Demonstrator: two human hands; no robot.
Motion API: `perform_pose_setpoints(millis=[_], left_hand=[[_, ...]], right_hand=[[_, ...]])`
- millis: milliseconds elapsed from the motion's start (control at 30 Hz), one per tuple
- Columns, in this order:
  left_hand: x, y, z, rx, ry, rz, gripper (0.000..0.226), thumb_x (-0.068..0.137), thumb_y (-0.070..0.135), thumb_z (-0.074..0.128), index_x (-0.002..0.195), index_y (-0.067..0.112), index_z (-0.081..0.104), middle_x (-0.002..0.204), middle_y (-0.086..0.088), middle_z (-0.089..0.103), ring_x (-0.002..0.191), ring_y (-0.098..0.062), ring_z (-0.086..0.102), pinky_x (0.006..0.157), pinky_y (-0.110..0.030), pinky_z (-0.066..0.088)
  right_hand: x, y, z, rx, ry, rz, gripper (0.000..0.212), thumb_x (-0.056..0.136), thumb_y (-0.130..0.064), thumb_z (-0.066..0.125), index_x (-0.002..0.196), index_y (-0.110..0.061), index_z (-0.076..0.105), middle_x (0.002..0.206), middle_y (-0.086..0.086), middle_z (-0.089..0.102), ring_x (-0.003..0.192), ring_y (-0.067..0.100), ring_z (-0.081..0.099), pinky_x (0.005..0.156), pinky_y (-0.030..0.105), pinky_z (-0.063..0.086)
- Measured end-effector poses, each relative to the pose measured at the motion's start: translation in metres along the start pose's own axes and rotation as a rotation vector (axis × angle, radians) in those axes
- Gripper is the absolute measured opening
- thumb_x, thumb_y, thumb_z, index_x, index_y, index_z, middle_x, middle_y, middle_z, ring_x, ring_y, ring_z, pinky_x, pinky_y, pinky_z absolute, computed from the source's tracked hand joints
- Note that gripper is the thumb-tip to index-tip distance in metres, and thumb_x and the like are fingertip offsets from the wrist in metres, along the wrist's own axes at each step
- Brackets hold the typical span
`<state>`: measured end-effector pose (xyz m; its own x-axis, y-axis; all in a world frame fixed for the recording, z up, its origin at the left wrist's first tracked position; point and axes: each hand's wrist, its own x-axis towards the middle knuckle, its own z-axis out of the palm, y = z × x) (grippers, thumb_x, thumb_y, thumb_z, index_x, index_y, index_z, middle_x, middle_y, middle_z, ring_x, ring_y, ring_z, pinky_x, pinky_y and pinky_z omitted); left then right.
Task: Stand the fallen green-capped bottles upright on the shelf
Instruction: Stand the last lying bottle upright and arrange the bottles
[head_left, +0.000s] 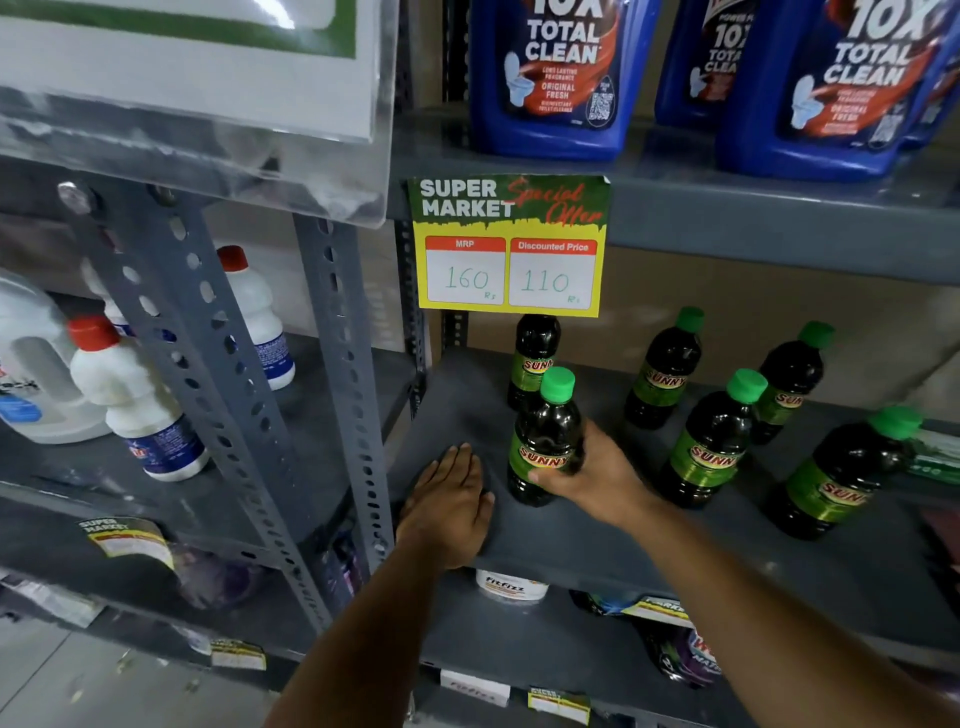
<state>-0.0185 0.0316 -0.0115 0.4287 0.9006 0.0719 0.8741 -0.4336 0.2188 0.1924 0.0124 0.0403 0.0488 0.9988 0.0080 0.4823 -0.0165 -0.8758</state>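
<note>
Grey metal shelf (571, 540), middle level. Six green-capped bottles on it, all upright, none lying down; dark liquid, green "SUNNY" labels.

Right hand (592, 470) wrapped around front-left bottle (545, 441) at label height; thumb across the label, fingers behind. Bottle base on the shelf, cap (558, 383) on.

Left hand (449, 506) flat, palm down, fingers spread loosely, resting on the shelf front edge at 9 o'clock of the held bottle, just beside it, not touching. Holding nothing.

Second bottle (534, 358) directly behind held one, at 12 o'clock; its cap hidden by the price tag (511, 247) (MRP 160, discounted 110) hanging from the shelf above.

Other four at 1 to 3 o'clock of the held bottle: back bottle (667, 371), far-back bottle (792, 384), middle bottle (714, 441), right-front bottle (841, 475). All apart from one another.

Blue toilet-cleaner jugs (556, 78) on the level above. White bottles with red caps (135, 400) on the neighbouring rack at 9 o'clock.
</note>
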Motion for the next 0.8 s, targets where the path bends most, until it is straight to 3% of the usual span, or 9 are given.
perform_pose_setpoints(millis=[267,600,667,733,800], left_hand=[[0.002,0.002,-0.003,-0.005,-0.046,-0.009,0.061,0.098,0.040,0.020,0.149,0.008,0.010,0.161,-0.008,0.003,0.147,-0.019,0.000,0.119,-0.035,0.002],[0.002,0.003,-0.003,-0.012,-0.075,-0.032,0.062,0.098,0.041,0.018,0.150,0.009,0.007,0.161,-0.006,0.001,0.147,-0.017,-0.002,0.118,-0.034,0.000],[0.001,0.003,-0.003,-0.011,-0.068,-0.034,0.062,0.098,0.041,0.018,0.150,0.009,0.008,0.161,-0.005,0.002,0.147,-0.017,0.000,0.119,-0.034,0.001],[0.000,0.003,-0.003,-0.009,-0.047,-0.026,0.062,0.098,0.040,0.019,0.150,0.009,0.009,0.161,-0.006,0.005,0.147,-0.017,0.002,0.119,-0.034,0.002],[-0.001,0.002,-0.001,-0.010,-0.015,-0.016,0.063,0.097,0.042,0.019,0.150,0.009,0.011,0.161,-0.007,0.009,0.146,-0.019,0.006,0.118,-0.034,0.004]], right_hand=[[-0.041,0.006,0.013,0.026,0.027,-0.035,0.066,0.056,-0.033,0.084,0.115,-0.037,0.054,0.107,-0.010,0.070,0.104,0.003,0.066,0.097,0.031,0.052],[-0.049,0.005,0.025,0.083,0.088,-0.030,0.074,0.062,-0.029,0.082,0.129,-0.026,0.051,0.112,-0.009,0.069,0.106,0.005,0.065,0.097,0.037,0.053],[-0.053,0.005,0.022,0.082,0.050,-0.045,0.083,0.059,-0.038,0.085,0.132,-0.027,0.046,0.119,-0.011,0.066,0.112,0.003,0.061,0.100,0.035,0.050],[-0.060,0.009,0.018,0.130,0.064,-0.107,0.099,0.059,-0.056,0.084,0.141,-0.025,0.037,0.134,-0.016,0.055,0.125,-0.001,0.051,0.106,0.025,0.042],[-0.072,0.018,0.010,0.182,0.254,-0.187,0.097,0.068,-0.066,0.073,0.142,-0.017,0.034,0.137,-0.014,0.047,0.130,-0.003,0.045,0.107,0.017,0.035]])
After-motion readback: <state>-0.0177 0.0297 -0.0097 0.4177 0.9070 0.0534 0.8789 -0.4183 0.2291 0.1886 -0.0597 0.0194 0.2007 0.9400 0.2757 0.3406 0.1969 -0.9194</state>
